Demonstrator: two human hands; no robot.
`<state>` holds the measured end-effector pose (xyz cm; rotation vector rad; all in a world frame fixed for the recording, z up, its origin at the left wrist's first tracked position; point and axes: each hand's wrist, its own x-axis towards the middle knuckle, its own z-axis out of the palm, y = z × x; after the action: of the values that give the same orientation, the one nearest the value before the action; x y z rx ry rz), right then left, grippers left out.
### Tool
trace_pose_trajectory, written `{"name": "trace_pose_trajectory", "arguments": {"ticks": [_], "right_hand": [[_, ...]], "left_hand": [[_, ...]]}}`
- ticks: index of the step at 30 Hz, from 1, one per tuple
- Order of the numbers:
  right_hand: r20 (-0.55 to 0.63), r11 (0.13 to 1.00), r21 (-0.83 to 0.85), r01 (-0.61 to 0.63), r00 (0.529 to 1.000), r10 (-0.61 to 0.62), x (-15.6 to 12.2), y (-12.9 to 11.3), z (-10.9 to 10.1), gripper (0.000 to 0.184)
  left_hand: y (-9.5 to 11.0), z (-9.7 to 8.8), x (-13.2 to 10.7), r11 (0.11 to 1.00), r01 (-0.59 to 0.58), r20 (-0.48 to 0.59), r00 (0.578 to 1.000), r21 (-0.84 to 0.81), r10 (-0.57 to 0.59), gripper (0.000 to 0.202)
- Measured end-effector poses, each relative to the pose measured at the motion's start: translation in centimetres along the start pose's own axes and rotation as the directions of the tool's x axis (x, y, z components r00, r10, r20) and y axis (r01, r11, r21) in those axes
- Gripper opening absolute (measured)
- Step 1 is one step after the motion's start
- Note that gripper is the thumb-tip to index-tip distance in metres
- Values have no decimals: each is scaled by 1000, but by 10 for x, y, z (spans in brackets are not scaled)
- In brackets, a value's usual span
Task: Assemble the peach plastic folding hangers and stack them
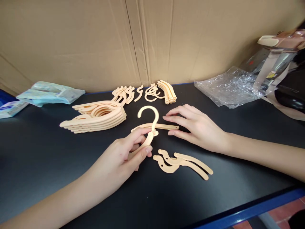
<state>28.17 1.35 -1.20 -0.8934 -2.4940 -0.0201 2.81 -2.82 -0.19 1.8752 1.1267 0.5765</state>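
My left hand (133, 149) is closed around the arm of a cream plastic hanger piece, with a curved hanger hook (154, 117) standing up from its end. Behind it, a long thin hanger bar (164, 126) lies on the table. My right hand (196, 127) reaches over the right end of that bar, fingers apart and holding nothing; whether the fingertips touch the bar I cannot tell. In front of my right hand lie several loose hanger arms (190, 163). Part of the held piece is hidden by my left fingers.
Stacked folded hangers (95, 119) sit at the left. Several small hook pieces (126, 93) and a bundle of bars (168, 92) lie along the back, before a cardboard wall (95, 41). Wipes packs (50, 93) are far left; a clear plastic bag (228, 86) and transparent bottle (274, 63) are right.
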Motion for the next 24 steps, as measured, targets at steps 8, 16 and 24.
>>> {"name": "trace_pose_trajectory", "arguments": {"ticks": [8, 16, 24], "right_hand": [[19, 989, -54, -136, 990, 137, 1, -1, 1, 8], [36, 989, 27, -145, 989, 144, -1, -4, -2, 18], [97, 978, 62, -198, 977, 191, -1, -7, -5, 17]], "left_hand": [[2, -2, 2, 999, 14, -38, 999, 47, -12, 35], [10, -4, 3, 998, 62, -25, 998, 25, -61, 34], [10, -8, 5, 997, 65, 3, 998, 42, -65, 33]]}}
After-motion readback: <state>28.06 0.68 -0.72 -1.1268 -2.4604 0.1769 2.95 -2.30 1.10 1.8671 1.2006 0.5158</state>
